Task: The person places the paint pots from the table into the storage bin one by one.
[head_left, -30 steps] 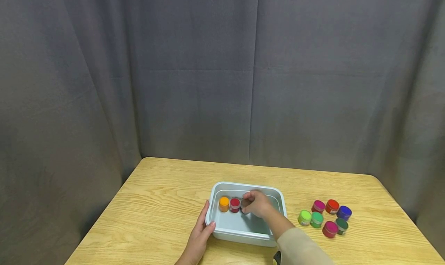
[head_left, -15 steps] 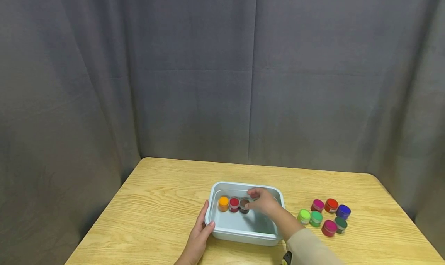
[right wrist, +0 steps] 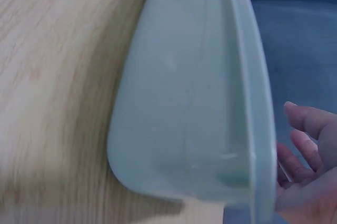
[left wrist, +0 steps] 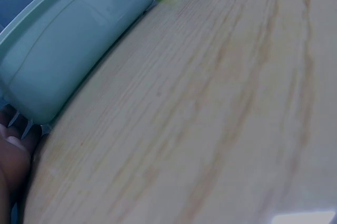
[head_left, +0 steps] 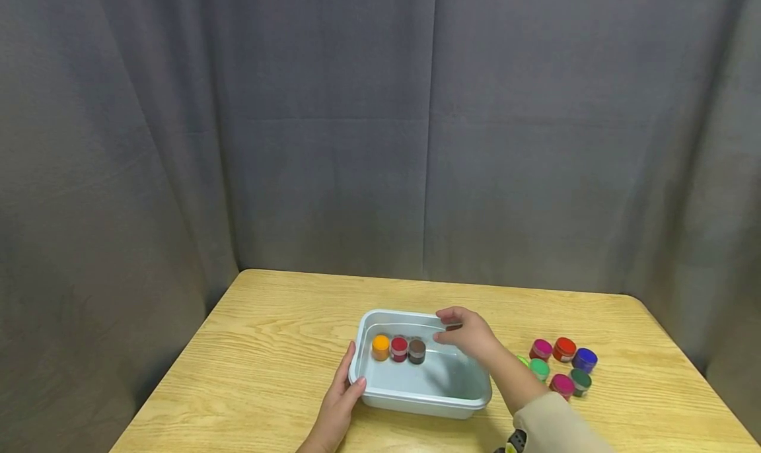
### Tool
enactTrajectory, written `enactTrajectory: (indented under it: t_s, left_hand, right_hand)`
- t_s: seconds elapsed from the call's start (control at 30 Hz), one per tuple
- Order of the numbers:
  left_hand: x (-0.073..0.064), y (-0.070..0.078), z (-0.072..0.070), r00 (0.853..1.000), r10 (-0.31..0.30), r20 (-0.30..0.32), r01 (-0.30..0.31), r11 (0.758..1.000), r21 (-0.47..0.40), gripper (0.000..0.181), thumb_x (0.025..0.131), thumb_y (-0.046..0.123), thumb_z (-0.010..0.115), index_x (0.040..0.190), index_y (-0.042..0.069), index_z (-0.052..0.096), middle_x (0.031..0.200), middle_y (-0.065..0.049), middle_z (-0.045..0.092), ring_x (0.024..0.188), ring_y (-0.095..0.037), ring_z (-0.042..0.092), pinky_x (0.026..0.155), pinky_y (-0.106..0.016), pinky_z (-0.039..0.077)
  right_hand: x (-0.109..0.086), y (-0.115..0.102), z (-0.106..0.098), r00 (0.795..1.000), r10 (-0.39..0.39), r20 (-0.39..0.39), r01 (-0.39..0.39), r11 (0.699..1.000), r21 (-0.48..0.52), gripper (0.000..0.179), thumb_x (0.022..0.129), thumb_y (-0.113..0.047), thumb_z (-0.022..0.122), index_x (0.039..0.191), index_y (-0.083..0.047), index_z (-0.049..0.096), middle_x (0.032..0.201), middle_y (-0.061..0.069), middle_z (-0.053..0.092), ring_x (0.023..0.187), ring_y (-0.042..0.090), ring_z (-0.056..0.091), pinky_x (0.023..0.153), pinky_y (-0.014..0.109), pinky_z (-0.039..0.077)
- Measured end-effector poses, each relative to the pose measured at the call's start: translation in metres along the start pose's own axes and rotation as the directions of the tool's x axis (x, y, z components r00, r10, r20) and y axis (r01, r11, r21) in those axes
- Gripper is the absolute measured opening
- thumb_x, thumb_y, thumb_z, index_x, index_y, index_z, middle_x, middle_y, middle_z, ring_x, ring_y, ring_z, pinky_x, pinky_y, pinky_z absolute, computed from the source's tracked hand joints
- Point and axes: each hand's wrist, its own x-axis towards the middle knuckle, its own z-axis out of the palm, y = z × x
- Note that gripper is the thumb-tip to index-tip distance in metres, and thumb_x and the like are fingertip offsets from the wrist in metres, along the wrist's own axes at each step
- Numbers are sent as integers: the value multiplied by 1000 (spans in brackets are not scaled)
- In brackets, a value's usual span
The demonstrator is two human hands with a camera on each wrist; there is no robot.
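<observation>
Grey curtains (head_left: 327, 142) hang at the far side and to the left and right of a wood-grain table (head_left: 273, 347). On the table, toward the near side, sits a pale blue-grey tray (head_left: 419, 405). Three upright jars stand in its far left part in a row running left to right: an orange jar (head_left: 380, 348), a red jar (head_left: 399, 349) and a brown jar (head_left: 417, 352), each just beside the next.

At the tray's near left corner, the left hand (head_left: 337, 405) grips it, thumb at the rim and fingers along the outside of the left wall. Over the tray's far right part is the right hand (head_left: 470, 334), its thumb and fingers well parted, to the right of the brown jar and apart from it.

Right of the tray, more jars stand in a cluster: a magenta jar (head_left: 541, 349), a vermilion jar (head_left: 565, 350) and a blue jar (head_left: 585, 360) farther off; a mint green jar (head_left: 539, 370), a dark green jar (head_left: 580, 382) and a second magenta jar (head_left: 561, 385) nearer. The right forearm mostly hides a lime jar (head_left: 523, 360) at the cluster's left. Nearest on the right is a beige sleeve (head_left: 555, 423).
</observation>
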Motion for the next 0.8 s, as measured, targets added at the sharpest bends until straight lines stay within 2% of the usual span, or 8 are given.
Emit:
enactTrajectory:
  t_s: [0.33, 0.37, 0.43, 0.57, 0.6, 0.7, 0.8]
  left_hand:
    - [-1, 0, 0, 1000, 14, 1, -14, 1000, 9, 63, 103, 19, 44, 158, 15, 15, 166, -13, 6, 151, -40, 7, 119, -50, 13]
    - [-1, 0, 0, 1000, 14, 1, -14, 1000, 8, 63, 103, 19, 44, 158, 14, 15, 166, -13, 6, 151, -39, 7, 120, -44, 15]
    - [-1, 1, 0, 1000, 28, 3, -28, 1000, 2, 63, 103, 18, 44, 158, 13, 15, 166, -15, 5, 151, -41, 6, 120, -44, 16]
    - [-2, 2, 0, 1000, 25, 7, -25, 1000, 0, 64, 103, 18, 45, 158, 12, 15, 166, -15, 5, 151, -39, 6, 119, -30, 20]
    - [-2, 2, 0, 1000, 30, 8, -30, 1000, 3, 64, 103, 17, 45, 158, 11, 14, 165, -16, 5, 151, -40, 6, 119, -33, 19]
    - [-1, 1, 0, 1000, 22, 8, -22, 1000, 6, 64, 103, 18, 45, 158, 12, 15, 165, -15, 5, 151, -39, 6, 115, -21, 20]
    - [-1, 1, 0, 1000, 20, 10, -20, 1000, 5, 64, 103, 19, 45, 158, 13, 15, 165, -15, 5, 151, -40, 6, 115, -22, 19]
  right_hand:
    - [-13, 13, -37, 998, -65, -15, 65, 998, 10, 50, 88, -17, 73, 133, -3, 56, 135, 21, 57, 123, 39, 55, 96, 47, 55]
    - [-14, 15, -41, 997, -71, -18, 71, 997, 9, 51, 88, -17, 73, 133, -2, 55, 136, 22, 57, 123, 40, 54, 97, 47, 55]
    - [-17, 19, -48, 997, -74, -27, 75, 997, 11, 51, 89, -18, 71, 135, -2, 54, 137, 22, 55, 125, 41, 53, 98, 48, 54]
    - [-24, 28, -62, 997, -67, -42, 68, 997, 22, 53, 91, -21, 69, 137, -3, 51, 139, 22, 53, 127, 40, 51, 101, 50, 52]
    - [-25, 31, -65, 997, -62, -46, 64, 998, 26, 54, 91, -22, 69, 138, -3, 51, 140, 22, 52, 128, 40, 50, 102, 50, 51]
    - [-31, 38, -75, 997, -63, -52, 65, 998, 25, 57, 92, -26, 68, 140, -2, 49, 142, 23, 49, 129, 40, 48, 102, 50, 51]
    - [-36, 46, -85, 997, -56, -59, 57, 998, 13, 60, 93, -30, 67, 141, -2, 46, 143, 25, 47, 131, 42, 46, 95, 44, 54]
